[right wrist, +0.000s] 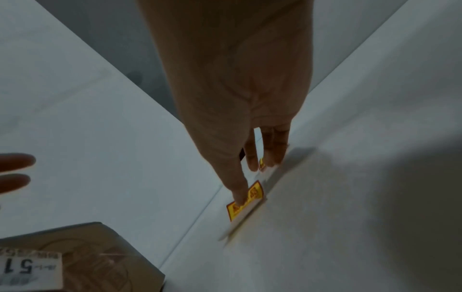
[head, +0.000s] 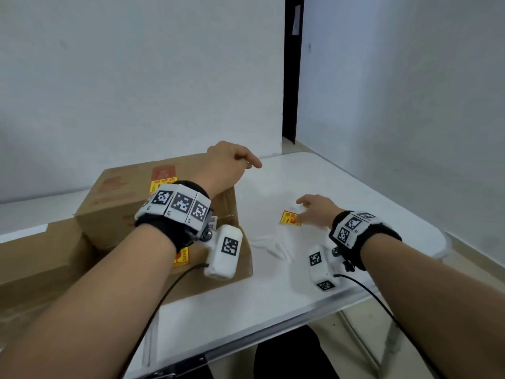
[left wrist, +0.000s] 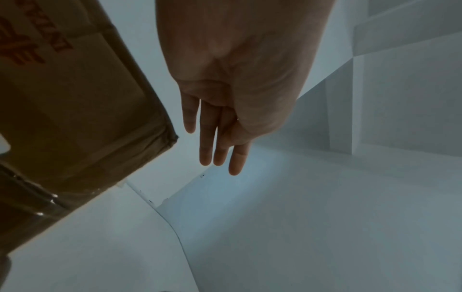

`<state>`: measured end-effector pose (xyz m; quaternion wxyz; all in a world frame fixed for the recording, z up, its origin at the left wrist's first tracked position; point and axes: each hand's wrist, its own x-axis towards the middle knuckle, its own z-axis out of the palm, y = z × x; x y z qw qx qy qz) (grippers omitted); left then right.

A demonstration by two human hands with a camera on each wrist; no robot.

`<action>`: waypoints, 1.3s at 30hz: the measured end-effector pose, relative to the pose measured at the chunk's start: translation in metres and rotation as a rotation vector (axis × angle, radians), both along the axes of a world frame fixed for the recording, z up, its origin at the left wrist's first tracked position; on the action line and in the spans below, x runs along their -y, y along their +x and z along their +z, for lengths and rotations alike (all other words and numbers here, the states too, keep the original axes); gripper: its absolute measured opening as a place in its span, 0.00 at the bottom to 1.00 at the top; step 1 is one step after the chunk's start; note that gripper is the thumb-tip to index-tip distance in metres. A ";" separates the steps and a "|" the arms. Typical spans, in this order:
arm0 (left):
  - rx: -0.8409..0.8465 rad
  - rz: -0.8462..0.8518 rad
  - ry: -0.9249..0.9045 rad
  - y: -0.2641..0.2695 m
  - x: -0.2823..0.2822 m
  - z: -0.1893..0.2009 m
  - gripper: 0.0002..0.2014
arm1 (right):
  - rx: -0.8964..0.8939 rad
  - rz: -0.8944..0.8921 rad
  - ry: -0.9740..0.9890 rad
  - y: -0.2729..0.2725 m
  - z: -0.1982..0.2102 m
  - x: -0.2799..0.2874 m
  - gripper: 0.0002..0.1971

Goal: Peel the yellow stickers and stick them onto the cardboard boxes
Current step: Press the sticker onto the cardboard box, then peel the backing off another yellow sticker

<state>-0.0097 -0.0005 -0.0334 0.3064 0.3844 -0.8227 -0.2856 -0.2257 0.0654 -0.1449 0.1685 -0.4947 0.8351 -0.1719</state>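
Right hand [head: 317, 210] fingers extended, thumb [right wrist: 237, 189] pressing the sticker [head: 290, 218]. Left hand [head: 229, 162] relaxed, holding nothing, beside the box [head: 131, 198] corner. Bare table [head: 273, 296] lies at six o'clock.

Yellow sticker [head: 290, 218], red print, flat on white backing beneath my right fingertips [right wrist: 238, 194]. Two cardboard boxes [head: 123, 206], stacked left of my fingers, each already bearing a yellow sticker [head: 161, 184].

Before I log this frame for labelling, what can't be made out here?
- Print on the loose yellow sticker: too small in head view, blurred and finger-covered in right wrist view.
- Lower box sticker: mostly behind the left wrist camera.
- Whether the right hand has begun peeling: unclear.
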 end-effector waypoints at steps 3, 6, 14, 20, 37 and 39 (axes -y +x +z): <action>0.029 -0.021 0.003 -0.001 -0.001 -0.002 0.18 | -0.137 -0.006 0.086 0.003 -0.007 0.006 0.28; -0.008 -0.039 0.014 0.001 -0.002 -0.005 0.18 | -0.076 -0.016 0.048 0.002 -0.008 0.009 0.18; -0.254 -0.079 0.116 0.018 -0.007 -0.007 0.16 | 0.468 -0.125 -0.707 0.023 0.037 0.010 0.05; -0.351 -0.001 0.088 0.069 -0.005 0.008 0.23 | 0.571 0.211 -0.908 0.108 0.109 0.022 0.05; -0.350 0.324 0.151 0.261 0.000 -0.024 0.04 | 0.690 0.588 -0.537 0.303 0.094 0.062 0.08; -0.376 0.350 0.135 0.268 -0.001 -0.029 0.04 | 0.718 0.587 -0.516 0.311 0.095 0.060 0.09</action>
